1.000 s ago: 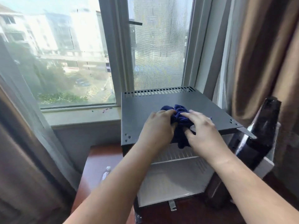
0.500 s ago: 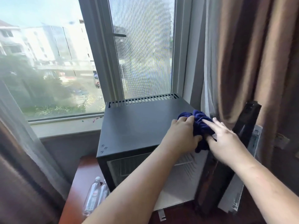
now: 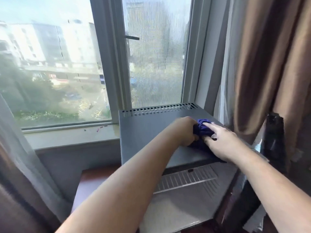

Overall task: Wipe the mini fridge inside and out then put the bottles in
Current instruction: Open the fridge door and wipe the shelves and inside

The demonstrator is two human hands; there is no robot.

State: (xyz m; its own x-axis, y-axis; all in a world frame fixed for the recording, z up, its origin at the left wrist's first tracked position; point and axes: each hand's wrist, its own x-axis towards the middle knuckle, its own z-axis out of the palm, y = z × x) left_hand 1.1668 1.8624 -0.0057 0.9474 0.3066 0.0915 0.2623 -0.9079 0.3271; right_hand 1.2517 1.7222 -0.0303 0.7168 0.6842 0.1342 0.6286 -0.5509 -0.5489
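A dark grey mini fridge [image 3: 144, 130] stands on a reddish wooden table [image 3: 94, 179] under the window. Its door [image 3: 274, 142] hangs open to the right, and the white inside with a wire shelf [image 3: 186, 179] shows below the top panel. A dark blue cloth [image 3: 202, 130] lies bunched on the right part of the fridge top. My left hand [image 3: 185, 130] grips its left side. My right hand [image 3: 222, 142] presses on it from the right with fingers spread. No bottles are visible now.
A window with a grey frame [image 3: 111, 64] and a sill [image 3: 70, 137] runs behind the fridge. Brown curtains [image 3: 269, 64] hang close on the right, touching the door area. A sheer curtain [image 3: 21, 157] hangs at the left.
Both hands carried the cloth from the front middle of the fridge top to its right side, then slightly back. The view shifted, and the bottles at the lower left dropped out of sight.
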